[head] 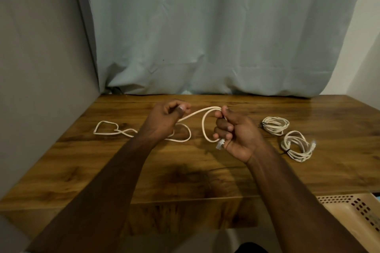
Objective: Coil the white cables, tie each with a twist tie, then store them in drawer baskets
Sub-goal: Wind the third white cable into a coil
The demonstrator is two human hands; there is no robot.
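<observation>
White cable held above the wooden table, first loop formed
Right hand clenches the loop and plug end; left hand pinches the slack. It looks light and limp, best gripped where loops cross. Two tied coils lie right

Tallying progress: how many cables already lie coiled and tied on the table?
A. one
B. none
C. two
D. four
C: two tied coils lie on the table right of the hands, while the left hand and right hand are coiling a third cable.
</observation>
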